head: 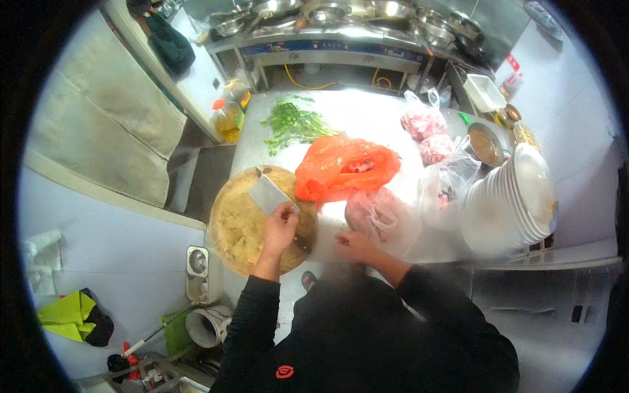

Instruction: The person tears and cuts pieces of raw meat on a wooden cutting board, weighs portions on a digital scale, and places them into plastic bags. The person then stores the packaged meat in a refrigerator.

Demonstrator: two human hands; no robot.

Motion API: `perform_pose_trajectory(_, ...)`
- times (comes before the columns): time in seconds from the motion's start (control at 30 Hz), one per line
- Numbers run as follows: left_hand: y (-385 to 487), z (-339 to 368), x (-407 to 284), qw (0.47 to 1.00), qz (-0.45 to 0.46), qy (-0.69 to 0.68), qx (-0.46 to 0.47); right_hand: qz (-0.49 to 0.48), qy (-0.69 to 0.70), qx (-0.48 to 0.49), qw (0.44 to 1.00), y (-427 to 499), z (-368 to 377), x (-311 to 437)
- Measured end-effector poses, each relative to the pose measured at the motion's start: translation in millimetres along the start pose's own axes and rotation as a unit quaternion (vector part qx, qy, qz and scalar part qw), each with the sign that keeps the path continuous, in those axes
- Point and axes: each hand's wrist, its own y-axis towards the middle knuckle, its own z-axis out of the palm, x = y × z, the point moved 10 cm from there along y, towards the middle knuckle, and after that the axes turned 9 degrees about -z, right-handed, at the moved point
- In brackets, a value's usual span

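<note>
A round wooden chopping block (236,226) sits at the table's near left corner. The broad metal blade of a cleaver (268,192) lies over it, and my left hand (281,227) grips its near end; the handle cannot be made out. My right hand (355,247), fingers curled with nothing visible in them, is at the table's near edge, close beside a clear plastic bag of pinkish meat (376,216). Behind that bag lies an open red plastic bag (327,169) with meat showing inside. Leafy greens (295,123) are spread farther back.
On the right stand a leaning stack of white plates (506,201), more plastic bags of meat (425,123) and a metal pan (485,143). Oil bottles (228,120) stand beyond the table's left edge. A stove (334,49) with pans lies beyond.
</note>
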Motion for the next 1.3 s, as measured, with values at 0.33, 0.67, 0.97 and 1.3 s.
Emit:
perform_pose_trajectory(0.33,-69.2,-95.8,107.0,0.983,-0.081,-0.159,-0.039,-0.095,-0.207,-0.052,0.972,87.4,89.8,58.3)
perform_pose_trajectory(0.67,-54.7,-99.3,100.9,0.987,-0.088,-0.135,0.004,-0.004,-0.039,0.042,0.998,44.0,74.9,58.5)
perform_pose_trajectory(0.97,-14.5,-88.9,109.1,0.981,-0.090,-0.169,0.041,0.147,0.173,-0.308,0.924,-259.8,2.5,-21.9)
perform_pose_trajectory(1.3,19.1,-25.6,82.7,0.986,-0.039,-0.130,0.095,0.274,0.057,-0.281,0.918,-315.7,59.4,-197.2)
